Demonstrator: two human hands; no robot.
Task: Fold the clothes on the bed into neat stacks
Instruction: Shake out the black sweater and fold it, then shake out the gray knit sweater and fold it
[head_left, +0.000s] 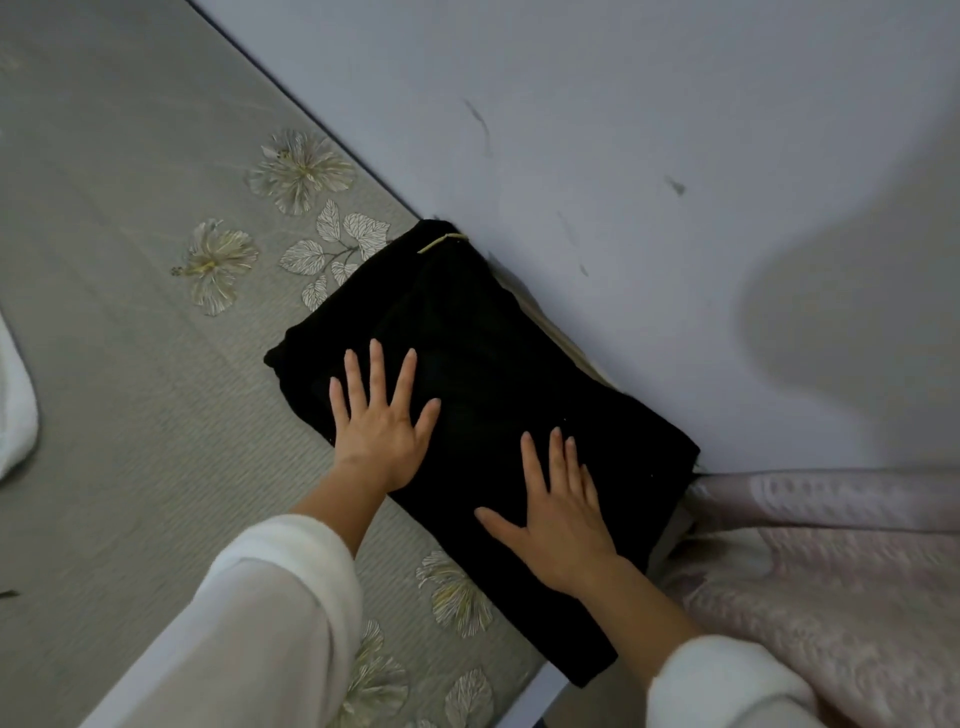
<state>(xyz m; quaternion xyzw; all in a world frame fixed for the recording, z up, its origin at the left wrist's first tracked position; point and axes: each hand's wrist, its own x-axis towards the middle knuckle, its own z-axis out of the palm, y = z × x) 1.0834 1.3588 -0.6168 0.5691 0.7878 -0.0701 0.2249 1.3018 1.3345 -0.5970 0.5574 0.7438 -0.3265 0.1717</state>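
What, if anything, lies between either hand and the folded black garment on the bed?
Nothing visible does. The left hand and the right hand both lie flat on top of the folded black garment, fingers spread and straight, pressing directly on the cloth, which sits on the floral bed cover against the wall.

The folded garment (483, 415) is plain black with a thin yellowish strip at its twelve o'clock end. The bed mat (130, 312) is grey-green, woven, printed with pale flowers and leaves. The quilt (831, 571) at four o'clock is dusty pink, textured. The sleeves (270, 623) are white, the wall (623, 104) pale grey-blue.
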